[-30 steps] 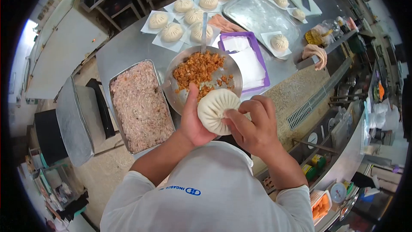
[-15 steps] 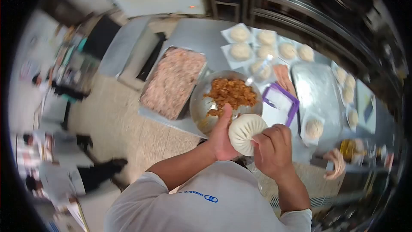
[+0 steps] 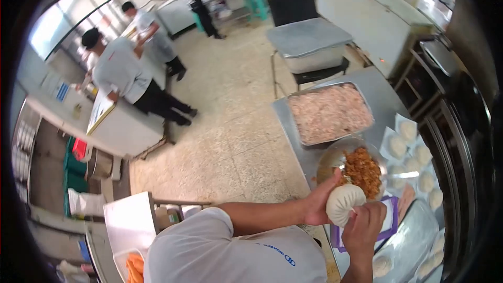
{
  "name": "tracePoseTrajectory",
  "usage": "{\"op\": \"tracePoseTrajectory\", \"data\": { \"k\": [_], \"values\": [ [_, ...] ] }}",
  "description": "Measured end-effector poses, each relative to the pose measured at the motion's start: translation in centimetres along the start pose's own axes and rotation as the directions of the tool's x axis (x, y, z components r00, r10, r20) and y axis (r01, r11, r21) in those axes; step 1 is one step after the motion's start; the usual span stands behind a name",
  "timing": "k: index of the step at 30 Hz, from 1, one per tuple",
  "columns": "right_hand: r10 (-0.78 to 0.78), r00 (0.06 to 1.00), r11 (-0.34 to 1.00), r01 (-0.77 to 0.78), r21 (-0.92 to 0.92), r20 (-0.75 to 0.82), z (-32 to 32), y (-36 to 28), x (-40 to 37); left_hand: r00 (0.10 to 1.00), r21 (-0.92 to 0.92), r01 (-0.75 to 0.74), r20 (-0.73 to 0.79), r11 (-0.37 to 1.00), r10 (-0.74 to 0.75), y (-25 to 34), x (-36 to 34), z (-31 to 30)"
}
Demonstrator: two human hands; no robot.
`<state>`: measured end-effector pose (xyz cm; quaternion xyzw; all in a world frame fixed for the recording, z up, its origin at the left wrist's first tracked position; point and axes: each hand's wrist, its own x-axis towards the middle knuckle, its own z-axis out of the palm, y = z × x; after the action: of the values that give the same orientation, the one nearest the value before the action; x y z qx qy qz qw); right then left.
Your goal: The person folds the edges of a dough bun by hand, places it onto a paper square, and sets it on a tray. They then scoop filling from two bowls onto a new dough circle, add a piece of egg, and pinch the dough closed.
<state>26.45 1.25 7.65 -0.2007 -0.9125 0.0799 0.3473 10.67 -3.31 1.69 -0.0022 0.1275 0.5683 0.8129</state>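
Note:
A round white bun of pleated dough (image 3: 345, 205) rests in my left hand (image 3: 317, 204), the thumb lying along its upper edge. My right hand (image 3: 365, 225) pinches the gathered pleats at the bun's near right side. Just beyond is a metal bowl (image 3: 329, 158) with reddish-brown cooked filling (image 3: 363, 170) in it. A purple-rimmed tray (image 3: 335, 237) with white paper squares lies partly hidden beneath my hands. Farther back stands a metal pan of pale pink minced meat (image 3: 331, 112).
Several finished buns (image 3: 407, 131) sit on paper squares at the right, near a metal sheet tray (image 3: 406, 238). A lidded container (image 3: 309, 39) stands on a black chair. Three people (image 3: 123, 76) work at counters across the tiled floor (image 3: 230, 120).
My view has swung left, bringing the floor and co-workers into fuller sight, while the table moved to the right of the picture. Both hands still hold the bun.

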Motion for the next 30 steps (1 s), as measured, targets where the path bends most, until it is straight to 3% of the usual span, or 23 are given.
{"op": "tracePoseTrajectory", "data": {
  "k": [2, 6, 10, 13, 16, 20, 22, 24, 25, 26, 27, 28, 30],
  "values": [
    [0.017, 0.999, 1.0, -0.018, 0.019, 0.051, -0.2, 0.0, -0.1, 0.999, 0.04, 0.027, -0.036, 0.999, -0.025, -0.3, -0.7, 0.2],
    [-0.142, 0.989, 0.987, 0.144, 0.068, -0.041, -0.9, 0.2, 0.4, 0.994, 0.03, -0.085, -0.063, 0.996, 0.087, -1.2, -1.8, 1.4],
    [-0.258, 0.966, 0.964, 0.258, 0.055, -0.009, -2.7, 0.8, -0.1, 0.98, 0.01, -0.19, -0.052, 0.982, 0.19, -4.3, -2.5, 2.0],
    [-0.272, 0.961, 0.952, 0.26, 0.159, 0.054, -3.5, 2.0, -3.0, 0.957, 0.021, -0.267, -0.112, 0.964, 0.267, -8.3, -2.2, 2.0],
    [-0.283, 0.953, 0.932, 0.248, 0.265, 0.104, -4.4, 2.7, -5.2, 0.956, -0.001, -0.29, -0.052, 0.957, 0.289, -11.3, -2.0, 1.4],
    [-0.276, 0.961, 0.9, 0.252, 0.355, 0.018, -5.3, 2.5, -6.4, 0.93, -0.018, -0.351, -0.12, 0.936, 0.347, -13.4, -2.6, 2.3],
    [-0.277, 0.958, 0.91, 0.238, 0.339, 0.07, -5.7, 2.8, -6.6, 0.931, -0.027, -0.347, -0.128, 0.937, 0.341, -13.7, -2.6, 2.6],
    [-0.258, 0.96, 0.93, 0.214, 0.3, 0.113, -5.0, 4.0, -6.6, 0.882, -0.028, -0.467, -0.096, 0.884, 0.462, -13.6, -1.9, 3.1],
    [-0.066, 0.997, 0.862, 0.072, 0.502, -0.029, -3.0, 5.1, -7.2, 0.892, -0.039, -0.447, -0.087, 0.894, 0.443, -13.4, -1.1, 3.1],
    [0.162, 0.978, 0.731, -0.031, 0.682, -0.129, -1.4, 6.0, -7.9, 0.869, -0.057, -0.493, -0.087, 0.868, 0.487, -13.0, 0.2, 3.0],
    [0.361, 0.933, 0.291, -0.128, 0.948, 0.015, -0.2, 5.8, -7.5, 0.851, -0.078, -0.524, -0.085, 0.848, 0.518, -12.6, 1.4, 2.9],
    [0.472, 0.855, -0.223, -0.118, 0.968, 0.213, 1.1, 5.5, -7.3, 0.882, -0.101, -0.471, -0.072, 0.876, 0.466, -12.0, 2.5, 2.4],
    [0.593, 0.788, -0.163, -0.079, 0.984, 0.162, 3.0, 4.2, -6.5, 0.61, 0.224, -0.766, -0.042, 0.603, 0.791, -11.5, 4.7, 1.2]
  ]
}}
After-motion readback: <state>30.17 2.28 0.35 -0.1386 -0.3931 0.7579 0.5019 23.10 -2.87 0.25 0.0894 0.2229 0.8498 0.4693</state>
